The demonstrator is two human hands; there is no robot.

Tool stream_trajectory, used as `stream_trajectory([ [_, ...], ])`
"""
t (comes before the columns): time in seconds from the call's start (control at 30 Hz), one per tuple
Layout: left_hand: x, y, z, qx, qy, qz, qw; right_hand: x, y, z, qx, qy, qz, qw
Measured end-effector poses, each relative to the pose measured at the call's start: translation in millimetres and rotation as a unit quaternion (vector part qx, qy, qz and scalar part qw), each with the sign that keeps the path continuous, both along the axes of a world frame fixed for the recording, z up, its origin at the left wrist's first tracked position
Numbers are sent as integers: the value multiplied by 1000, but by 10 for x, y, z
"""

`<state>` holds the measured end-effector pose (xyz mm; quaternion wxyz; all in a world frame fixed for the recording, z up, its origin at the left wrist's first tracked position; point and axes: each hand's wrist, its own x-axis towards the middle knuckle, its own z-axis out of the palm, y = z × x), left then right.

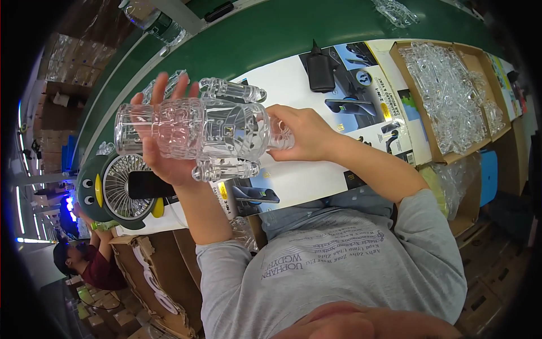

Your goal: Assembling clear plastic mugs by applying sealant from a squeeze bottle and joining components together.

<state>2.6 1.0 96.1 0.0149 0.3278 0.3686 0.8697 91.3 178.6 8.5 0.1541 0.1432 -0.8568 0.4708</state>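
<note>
counts, head view: hands of the wearer, two, a left hand and a right hand. one large clear plastic assembly held up between them. one cardboard box heaped with clear plastic parts, too many and too tangled to count. one small desk fan. one black bottle. one other person, lower left.

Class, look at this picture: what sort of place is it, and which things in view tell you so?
Probably a small factory assembly bench. A cardboard box is full of identical clear plastic parts, both hands hold a clear plastic piece over a green workbench, and more cartons are stacked nearby.
</note>
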Motion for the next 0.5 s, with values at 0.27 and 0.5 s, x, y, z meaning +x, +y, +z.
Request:
stream_trajectory([
  [0.27,75,150,5,58,101,-65,991,73,44,98,10,6,-58,998],
  [0.5,93,172,58,44,111,-99,988,65,24,36,-56,-31,12,998],
])
